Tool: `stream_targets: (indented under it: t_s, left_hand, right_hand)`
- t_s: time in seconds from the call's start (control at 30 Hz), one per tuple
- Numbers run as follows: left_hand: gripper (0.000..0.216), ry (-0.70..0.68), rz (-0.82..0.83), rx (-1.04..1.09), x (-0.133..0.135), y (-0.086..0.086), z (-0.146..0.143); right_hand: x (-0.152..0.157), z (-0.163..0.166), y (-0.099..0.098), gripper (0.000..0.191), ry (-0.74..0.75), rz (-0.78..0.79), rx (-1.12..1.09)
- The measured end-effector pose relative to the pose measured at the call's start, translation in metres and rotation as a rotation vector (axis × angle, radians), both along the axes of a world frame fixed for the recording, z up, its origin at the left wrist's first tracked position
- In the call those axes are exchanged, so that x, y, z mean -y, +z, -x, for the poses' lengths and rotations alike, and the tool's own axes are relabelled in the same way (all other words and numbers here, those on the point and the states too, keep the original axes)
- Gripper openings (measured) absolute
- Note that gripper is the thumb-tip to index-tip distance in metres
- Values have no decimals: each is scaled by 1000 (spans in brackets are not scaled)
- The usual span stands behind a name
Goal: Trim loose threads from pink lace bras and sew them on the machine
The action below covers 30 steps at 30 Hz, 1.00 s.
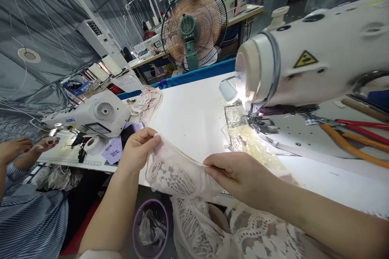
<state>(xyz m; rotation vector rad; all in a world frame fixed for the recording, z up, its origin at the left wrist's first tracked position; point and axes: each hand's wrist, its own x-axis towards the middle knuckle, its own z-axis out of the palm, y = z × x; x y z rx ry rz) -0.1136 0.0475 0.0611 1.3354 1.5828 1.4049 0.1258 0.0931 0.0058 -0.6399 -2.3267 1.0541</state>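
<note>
A white lace bra (179, 178) is stretched along its top edge between my two hands, over the front edge of the white table (188, 105). My left hand (136, 149) pinches one end between thumb and fingers. Farther right along the same edge, my right hand (240, 174) grips the fabric, thumb against fingers. More white lace (200, 226) hangs below the table edge toward my lap. To the right of my hands stands a sewing machine (291, 60), its lamp lit over the needle area.
Orange-handled and red-handled tools (349, 145) lie at the right. Lace pieces (147, 101) are heaped at the table's back left. Beneath stands a purple bin (151, 226). A co-worker's hands (45, 143) are by another machine (91, 115). A large fan (194, 26) is behind.
</note>
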Motion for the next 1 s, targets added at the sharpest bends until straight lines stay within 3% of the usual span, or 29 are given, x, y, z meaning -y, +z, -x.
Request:
stream_targets:
  t_s: [0.1,0.2,0.27,0.33,0.4,0.5,0.7,1.0]
  left_hand:
    - [12,-15,-123,-524,-2,13,-10]
    - [27,-283,-347,-1031,4,25,-37]
    - [24,-525,-314,-1234,7,29,-56]
    - [18,-668,-156,-1336,6,28,-69]
    - [19,-747,3,-1343,-1,24,-72]
    - [21,-830,109,-1224,-13,16,-64]
    - [18,-808,197,-957,-25,6,-43]
    - [19,-878,197,-915,-20,11,-38]
  right_hand:
    - [2,-2,2,21,-27,-29,-11]
    - [3,-1,3,19,-34,-77,-7]
    - [4,0,2,21,-45,-121,29]
    - [4,0,2,24,-64,-152,85]
    - [4,-2,2,24,-68,-159,134]
    - [-1,-12,4,20,-29,-150,204]
    - [-17,-54,3,18,2,-51,291]
    - [-24,-94,-18,14,-137,247,36]
